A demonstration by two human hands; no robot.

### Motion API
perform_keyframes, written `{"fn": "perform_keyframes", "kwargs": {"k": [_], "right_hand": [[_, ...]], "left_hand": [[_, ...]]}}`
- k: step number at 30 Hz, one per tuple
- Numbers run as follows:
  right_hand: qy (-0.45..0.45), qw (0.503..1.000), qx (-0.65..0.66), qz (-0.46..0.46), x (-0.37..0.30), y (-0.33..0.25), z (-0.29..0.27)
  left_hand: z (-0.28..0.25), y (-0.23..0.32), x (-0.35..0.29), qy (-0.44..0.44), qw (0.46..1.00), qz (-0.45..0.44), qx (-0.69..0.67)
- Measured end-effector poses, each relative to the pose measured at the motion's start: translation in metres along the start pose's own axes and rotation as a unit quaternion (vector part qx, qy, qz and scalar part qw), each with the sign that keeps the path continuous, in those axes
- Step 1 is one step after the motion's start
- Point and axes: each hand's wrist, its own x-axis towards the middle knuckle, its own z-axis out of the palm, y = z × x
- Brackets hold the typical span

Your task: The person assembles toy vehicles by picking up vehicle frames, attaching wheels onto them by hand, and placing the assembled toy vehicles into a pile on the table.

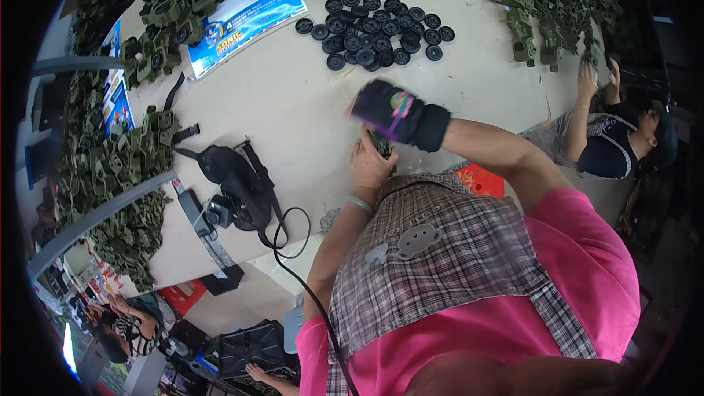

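At the near edge of the table, my left hand [372, 164] is closed round a small dark green plastic toy vehicle body [382, 145], of which only a little shows between the fingers. My right hand [385, 108], in a black fingerless-looking glove with a purple edge and a coloured patch, is just above and beyond it. Its fingers are turned away and mostly hidden, so I cannot see what they hold. Past the right hand lies a loose heap of black toy wheels [375, 28].
Piles of green toy vehicle bodies [117, 183] cover the left side, with more at the far right [561, 22]. A blue printed sheet [246, 26] lies far left of the wheels. A black bag [236, 185] with a cable rests at left. Another person's hands [589, 82] work at right.
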Motion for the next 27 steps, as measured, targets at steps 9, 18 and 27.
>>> {"fn": "perform_keyframes", "kwargs": {"k": [9,18,27], "right_hand": [[-0.155,0.988,0.02,0.011,0.025,-0.032,-0.012],[-0.035,0.988,0.044,0.145,0.049,-0.004,0.04],[0.146,0.96,0.062,0.232,-0.001,0.013,0.04]], "left_hand": [[0.016,-0.03,-0.004,-0.004,0.998,0.036,-0.046],[0.022,-0.032,-0.005,0.018,0.998,0.041,-0.049],[0.002,-0.005,-0.005,0.053,0.953,-0.158,-0.251]]}}
